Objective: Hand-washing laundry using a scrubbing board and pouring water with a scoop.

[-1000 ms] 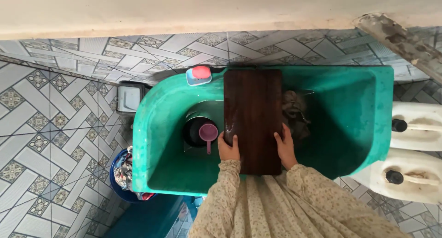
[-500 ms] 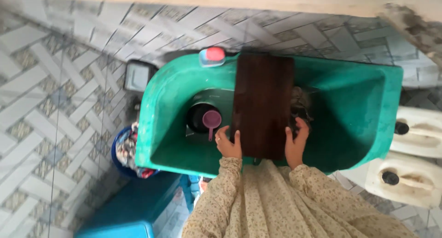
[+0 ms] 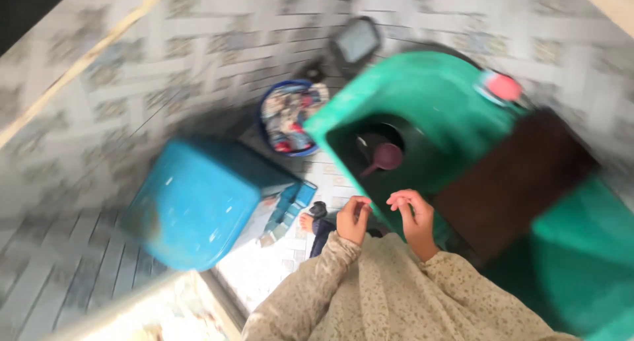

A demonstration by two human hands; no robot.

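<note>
Hands meet empty before us: our left hand and right hand hover with loosely curled fingers at the near rim of the green tub; the dark wooden board lies across it, just beside our right hand.

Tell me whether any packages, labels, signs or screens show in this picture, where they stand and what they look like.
No label, sign or screen can be made out; the picture is blurred.
Grey box: on the tiled floor beyond the green tub, squarish, dark frame, pale face; its kind is unclear.
</note>
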